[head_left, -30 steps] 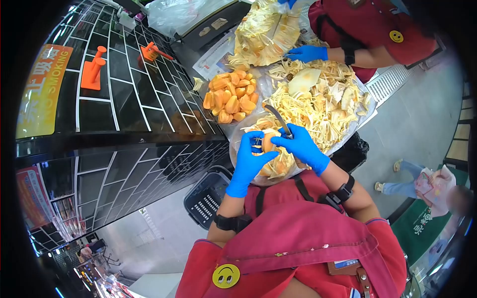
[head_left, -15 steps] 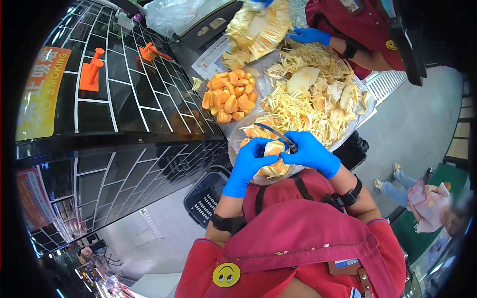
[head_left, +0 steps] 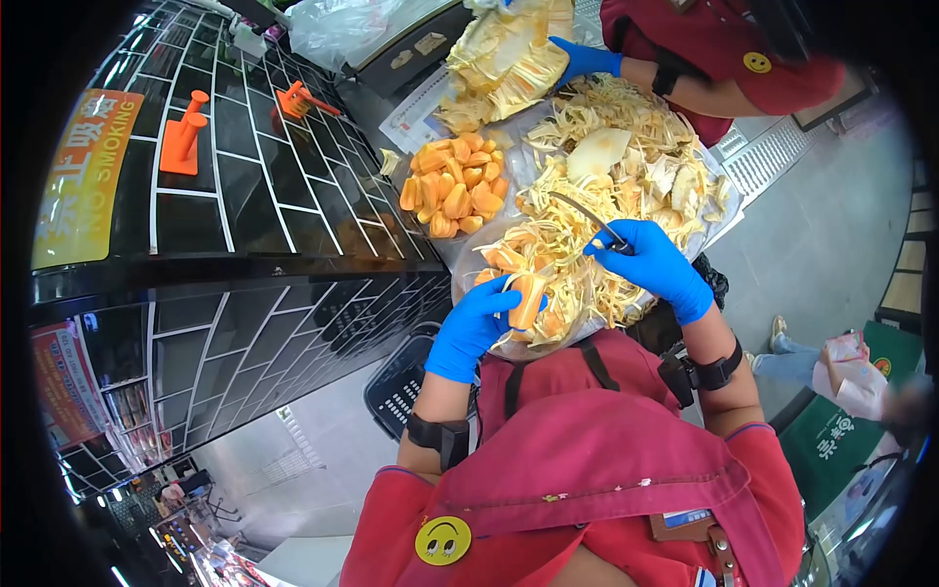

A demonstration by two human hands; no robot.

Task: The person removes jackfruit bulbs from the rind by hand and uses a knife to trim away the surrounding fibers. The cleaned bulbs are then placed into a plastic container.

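Both my hands wear blue gloves. Orange jackfruit flesh [head_left: 526, 301] is held in my left hand [head_left: 474, 326], over a clear bowl [head_left: 468, 284] of fruit pieces and pale strands. My right hand [head_left: 657, 264] grips the dark handle of a knife [head_left: 589, 213], its thin curved blade pointing up and left over the strands. To the right of the bowl lies a heap of pale yellow fruit strands [head_left: 626, 186]. Behind the bowl, a second clear container holds a pile of cleaned orange jackfruit pieces [head_left: 453, 186].
At the back, a co-worker's blue-gloved hand [head_left: 587, 61] touches a large jackfruit section [head_left: 509, 59]. A tiled wall [head_left: 293, 186] with orange hooks [head_left: 182, 137] stands left. A black basket [head_left: 399, 377] sits below the table. Another person [head_left: 851, 372] is at the far right.
My right hand has moved right, away from my left, with the knife. The orange flesh in my left hand now shows uncovered. The co-worker's hand has moved left onto the large jackfruit section.
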